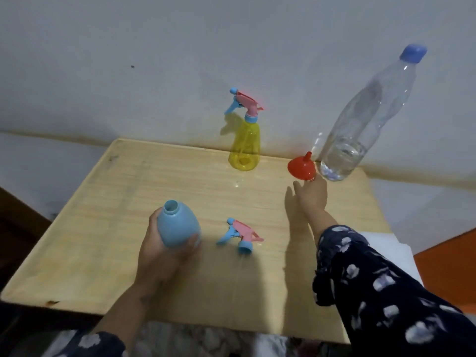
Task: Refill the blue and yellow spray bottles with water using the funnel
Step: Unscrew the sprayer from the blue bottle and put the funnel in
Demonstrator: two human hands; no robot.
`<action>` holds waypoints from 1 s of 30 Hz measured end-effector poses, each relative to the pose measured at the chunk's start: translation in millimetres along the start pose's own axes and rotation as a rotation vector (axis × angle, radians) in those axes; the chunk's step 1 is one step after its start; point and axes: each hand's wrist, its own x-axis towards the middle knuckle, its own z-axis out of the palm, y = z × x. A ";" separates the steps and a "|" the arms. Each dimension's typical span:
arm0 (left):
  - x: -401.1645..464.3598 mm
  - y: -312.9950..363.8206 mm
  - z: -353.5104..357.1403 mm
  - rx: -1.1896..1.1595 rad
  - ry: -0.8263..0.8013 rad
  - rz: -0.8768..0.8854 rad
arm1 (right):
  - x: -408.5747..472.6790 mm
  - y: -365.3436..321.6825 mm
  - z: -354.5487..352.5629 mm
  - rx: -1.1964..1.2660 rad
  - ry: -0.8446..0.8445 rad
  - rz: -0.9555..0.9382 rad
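Blue bottle (177, 225), uncapped, gripped by left hand (159, 256); right hand's (313, 195) fingers touch red funnel (302, 167) near desk's (128, 202) far edge, grip unclear.

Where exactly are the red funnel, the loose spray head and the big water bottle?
red funnel (300, 168), head view, on its wide cone.
loose spray head (241, 235), head view, on its pink body, lying on the table.
water bottle (365, 119), head view, on its clear middle, above the water.
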 end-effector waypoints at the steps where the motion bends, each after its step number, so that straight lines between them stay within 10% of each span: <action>1: -0.1 0.8 0.8 0.008 0.003 -0.004 | 10.9 -0.5 2.2 0.031 0.003 0.010; 12: 3.4 0.6 2.1 0.102 0.072 -0.045 | 62.5 6.0 30.8 -0.110 0.197 0.026; 30: 1.8 -6.5 -7.3 0.139 -0.046 0.048 | -74.8 -57.1 -6.3 0.106 -0.082 -0.147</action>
